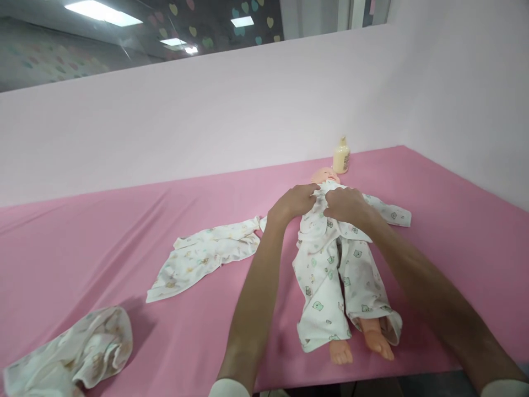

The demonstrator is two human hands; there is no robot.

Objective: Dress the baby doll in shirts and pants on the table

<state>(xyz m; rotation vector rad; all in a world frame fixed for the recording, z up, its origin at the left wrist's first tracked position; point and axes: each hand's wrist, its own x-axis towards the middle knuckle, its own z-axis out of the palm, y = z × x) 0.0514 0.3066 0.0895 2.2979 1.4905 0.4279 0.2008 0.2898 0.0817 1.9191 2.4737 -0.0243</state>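
Observation:
A baby doll lies on its back on the pink table cover, its bare feet toward me. It wears white printed pants and a white printed baby shirt with one sleeve stretched out to the right. At the left side of the shirt's chest, just below the doll's head, my left hand has its fingers closed on the cloth. My right hand grips the shirt front on the other side, fingers curled in. My hands cover much of the chest, and the fingertips are partly hidden.
A pump bottle stands behind the doll's head near the white wall. Another printed baby garment lies spread left of the doll. A crumpled printed cloth sits at the near left edge of the pink cover.

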